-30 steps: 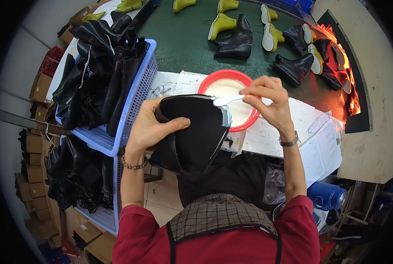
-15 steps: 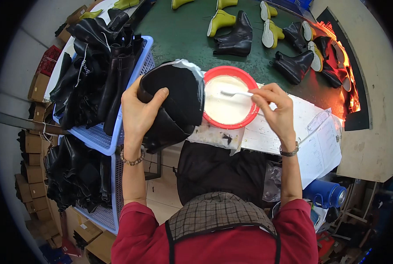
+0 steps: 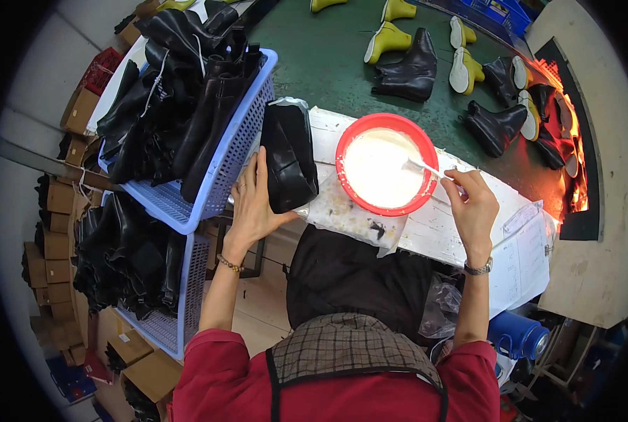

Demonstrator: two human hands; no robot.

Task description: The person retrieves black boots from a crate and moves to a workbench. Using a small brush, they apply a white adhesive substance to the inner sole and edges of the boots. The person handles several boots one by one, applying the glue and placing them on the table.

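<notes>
the left hand (image 3: 252,204) has its grip closed on a black boot upper (image 3: 289,156), fingers tucked behind it, thumb at its lower edge; the piece stands at the near edge of the white bench (image 3: 469,232), between the blue basket (image 3: 219,176) of black boots and the red bowl (image 3: 386,172). it looks like soft, floppy leather, light, likely to fold, so holding it by the stiffer lower end seems best. the right hand (image 3: 474,211) pinches a brush (image 3: 426,169), its tip in the bowl's white glue. glue would make the handle slippery.
</notes>
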